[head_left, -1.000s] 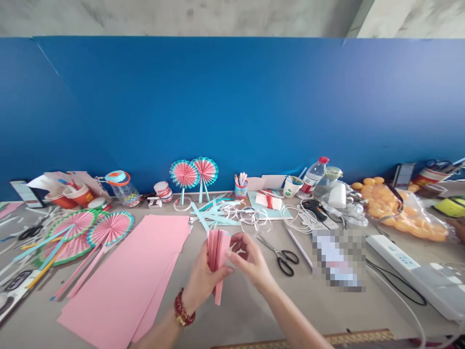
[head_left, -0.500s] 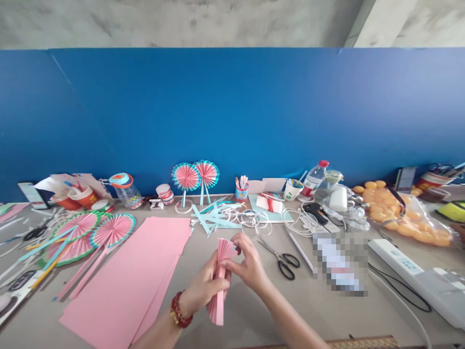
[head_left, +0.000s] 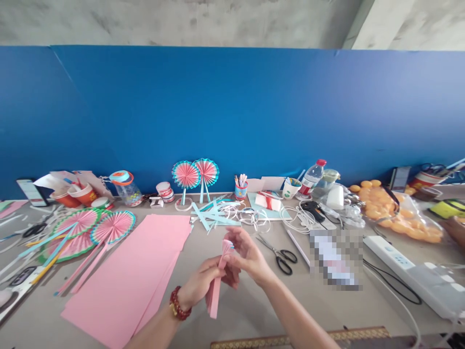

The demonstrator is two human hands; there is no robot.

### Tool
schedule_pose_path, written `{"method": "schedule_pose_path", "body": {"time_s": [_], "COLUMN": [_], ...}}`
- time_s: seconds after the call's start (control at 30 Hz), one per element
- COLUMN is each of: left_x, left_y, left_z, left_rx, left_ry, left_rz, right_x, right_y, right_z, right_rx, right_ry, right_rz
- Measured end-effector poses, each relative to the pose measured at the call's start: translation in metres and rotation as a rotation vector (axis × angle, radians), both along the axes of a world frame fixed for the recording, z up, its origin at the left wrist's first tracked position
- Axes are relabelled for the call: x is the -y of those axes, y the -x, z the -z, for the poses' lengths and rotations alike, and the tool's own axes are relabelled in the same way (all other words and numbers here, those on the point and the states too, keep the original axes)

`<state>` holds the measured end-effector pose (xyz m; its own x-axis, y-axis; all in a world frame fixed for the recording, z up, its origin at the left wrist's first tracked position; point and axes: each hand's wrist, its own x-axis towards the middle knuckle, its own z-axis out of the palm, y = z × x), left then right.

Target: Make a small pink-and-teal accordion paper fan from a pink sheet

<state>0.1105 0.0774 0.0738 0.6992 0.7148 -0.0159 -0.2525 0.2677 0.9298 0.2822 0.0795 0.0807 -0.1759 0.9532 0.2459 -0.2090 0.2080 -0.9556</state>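
"So, where's the pleated pink paper [head_left: 215, 298]?"

"Above the table [head_left: 261, 315], toward six o'clock in the view, folded narrow and tilted."

"Held how?"

"The left hand [head_left: 201, 283] grips its middle, thumb across the folds, while the right hand [head_left: 250, 257] pinches near its upper end."

"Anything close by?"

"Black-handled scissors [head_left: 277, 253] at two o'clock from it, flat pink sheets [head_left: 132, 271] at nine, and two upright paper fans [head_left: 198, 173] around twelve."
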Motion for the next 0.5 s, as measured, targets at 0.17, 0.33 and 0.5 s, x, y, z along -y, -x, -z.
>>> {"method": "schedule_pose_path", "body": {"time_s": [0.17, 0.33, 0.5], "left_x": [-0.001, -0.006, -0.015], "left_y": [0.001, 0.0, 0.004], "left_z": [0.0, 0.007, 0.015], "left_rx": [0.021, -0.022, -0.247], "left_ry": [-0.005, -0.08, -0.164], "left_rz": [0.045, -0.101, -0.222], "right_x": [-0.001, -0.011, -0.025], "right_y": [-0.003, -0.007, -0.014], "right_z": [-0.008, -0.009, -0.003], "right_rx": [-0.054, -0.124, -0.117], "right_ry": [0.121, 0.127, 0.145], "right_rz": [-0.098, 0.016, 0.174]}}
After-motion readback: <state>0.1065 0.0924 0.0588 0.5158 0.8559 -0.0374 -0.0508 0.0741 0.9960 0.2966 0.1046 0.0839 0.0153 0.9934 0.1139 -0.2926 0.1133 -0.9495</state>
